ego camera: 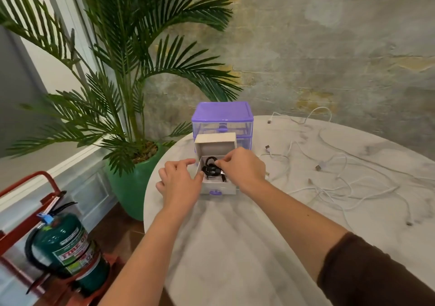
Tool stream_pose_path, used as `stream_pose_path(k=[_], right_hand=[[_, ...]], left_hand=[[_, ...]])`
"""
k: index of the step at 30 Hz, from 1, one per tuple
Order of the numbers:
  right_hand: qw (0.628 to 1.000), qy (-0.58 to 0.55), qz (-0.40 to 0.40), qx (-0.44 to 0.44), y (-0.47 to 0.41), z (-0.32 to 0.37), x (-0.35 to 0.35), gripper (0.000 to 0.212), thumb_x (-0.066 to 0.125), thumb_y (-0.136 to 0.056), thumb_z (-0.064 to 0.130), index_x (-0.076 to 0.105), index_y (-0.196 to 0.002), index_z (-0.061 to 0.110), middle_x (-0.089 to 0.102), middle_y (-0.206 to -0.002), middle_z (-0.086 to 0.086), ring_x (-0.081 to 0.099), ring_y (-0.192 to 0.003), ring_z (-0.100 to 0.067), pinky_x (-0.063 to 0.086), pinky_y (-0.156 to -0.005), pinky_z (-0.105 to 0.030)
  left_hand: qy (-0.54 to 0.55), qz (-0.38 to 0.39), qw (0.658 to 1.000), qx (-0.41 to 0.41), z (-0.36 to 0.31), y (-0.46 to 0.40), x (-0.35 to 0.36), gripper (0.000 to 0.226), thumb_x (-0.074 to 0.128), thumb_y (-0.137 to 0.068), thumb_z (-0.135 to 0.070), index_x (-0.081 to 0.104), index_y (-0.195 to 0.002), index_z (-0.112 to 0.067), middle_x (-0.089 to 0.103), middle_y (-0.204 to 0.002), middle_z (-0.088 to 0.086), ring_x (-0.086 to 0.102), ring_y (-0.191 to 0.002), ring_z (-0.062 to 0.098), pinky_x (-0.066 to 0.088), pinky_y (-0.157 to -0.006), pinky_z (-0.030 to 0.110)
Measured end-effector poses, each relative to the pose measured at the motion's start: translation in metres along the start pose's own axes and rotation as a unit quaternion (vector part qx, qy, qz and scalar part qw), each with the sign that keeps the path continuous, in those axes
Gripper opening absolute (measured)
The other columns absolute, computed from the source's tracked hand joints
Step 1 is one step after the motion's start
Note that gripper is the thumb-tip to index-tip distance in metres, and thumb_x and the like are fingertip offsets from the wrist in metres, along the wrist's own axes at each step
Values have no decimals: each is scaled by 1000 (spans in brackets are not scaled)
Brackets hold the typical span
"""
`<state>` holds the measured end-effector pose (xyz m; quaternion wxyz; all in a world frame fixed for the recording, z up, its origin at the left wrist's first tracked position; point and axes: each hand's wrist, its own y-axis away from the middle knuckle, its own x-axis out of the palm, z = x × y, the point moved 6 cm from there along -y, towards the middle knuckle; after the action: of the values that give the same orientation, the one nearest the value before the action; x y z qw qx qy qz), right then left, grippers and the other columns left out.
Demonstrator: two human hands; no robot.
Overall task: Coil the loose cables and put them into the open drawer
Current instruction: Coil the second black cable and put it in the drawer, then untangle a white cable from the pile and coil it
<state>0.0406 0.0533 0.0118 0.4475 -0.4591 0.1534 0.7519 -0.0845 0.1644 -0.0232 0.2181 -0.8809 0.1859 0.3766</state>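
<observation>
Black cable (211,169) coiled, lying inside open drawer (219,186) on worktop (235,235). Right hand (244,166) pinches its top loop; left hand (180,178), fingers relaxed, rests on drawer's side. White cables (341,176) loose, rightward.

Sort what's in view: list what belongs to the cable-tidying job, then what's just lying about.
Job: open drawer; black coiled cable inside it, pinched by right hand; left hand on the drawer's side; loose white cables on the table.

Lying about: purple drawer unit; potted palm; fire extinguisher.
</observation>
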Motion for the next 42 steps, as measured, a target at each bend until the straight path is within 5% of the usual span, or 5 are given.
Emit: stream_pose_path(k=[10,22,28,36,42], right_hand=[[968,226,-13,-106,-8,21,8,29,53,-97,42,68,-94,18,63,-84,-2,61,-76,-25,35,-61,-29],[998,8,-32,-54,21,-44,-42,19,57,-92,45,71,-95,32,60,-76,12,57,-76,-13,38,-60,-27],[1000,-10,-23,15,36,-106,-70,15,58,-91,34,72,-87,28,67,-83,12,62,-81,-15,45,-67,-28],[994,-14,-68,88,46,-177,-108,16,58,-90,23,72,-97,28,64,-86,10,61,-82,-15,45,-70,-29],[981,53,-94,162,37,-226,-120,20,61,-88,34,60,-107,27,65,-109,1,62,-98,-22,49,-78,-33]], left_hand=[[30,33,999,-9,0,-1,4,36,50,-97,-37,51,-133,-41,37,-129,-4,27,-125,19,23,-101,39],[-10,-37,999,-13,-19,6,-6,38,47,-96,-46,52,-131,-32,38,-133,1,28,-127,22,23,-104,41],[21,-83,989,119,-71,29,1,17,54,-93,-38,62,-107,-30,43,-117,-1,35,-117,22,24,-93,34],[65,114,946,296,-141,73,62,19,54,-94,-39,67,-107,-34,53,-107,-10,43,-109,15,33,-97,28],[67,238,923,296,-172,95,109,32,53,-91,-54,62,-116,-36,53,-108,-14,45,-108,9,43,-95,35]])
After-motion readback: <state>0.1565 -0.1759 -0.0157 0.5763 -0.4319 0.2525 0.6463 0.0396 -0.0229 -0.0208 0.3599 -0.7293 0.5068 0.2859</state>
